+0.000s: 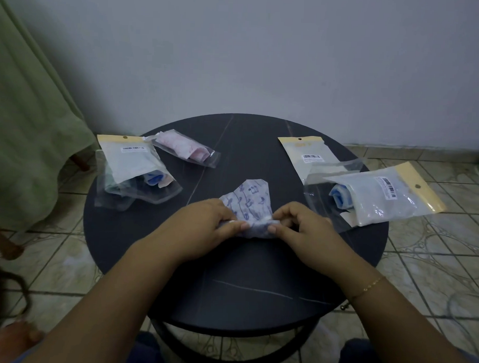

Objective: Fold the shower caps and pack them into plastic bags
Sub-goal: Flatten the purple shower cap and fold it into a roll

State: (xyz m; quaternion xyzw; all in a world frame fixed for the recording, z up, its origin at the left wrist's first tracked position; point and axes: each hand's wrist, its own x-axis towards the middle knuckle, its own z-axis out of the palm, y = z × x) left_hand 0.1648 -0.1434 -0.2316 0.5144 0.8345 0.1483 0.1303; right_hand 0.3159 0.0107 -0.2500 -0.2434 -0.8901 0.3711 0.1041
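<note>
We pinch the patterned shower cap (249,206) mid-fold with left hand (204,223) and right hand (299,224), fingers curled on its near end at the tabletop (230,262) centre. Packed bags lie at the left edge (130,172) and right edge (381,197); an empty bag (310,156) waits far right. Near half is free.

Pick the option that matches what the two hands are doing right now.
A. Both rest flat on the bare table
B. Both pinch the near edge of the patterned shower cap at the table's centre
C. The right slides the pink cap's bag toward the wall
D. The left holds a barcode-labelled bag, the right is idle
B: the left hand and right hand both pinch the near edge of the patterned shower cap on the round table.
</note>
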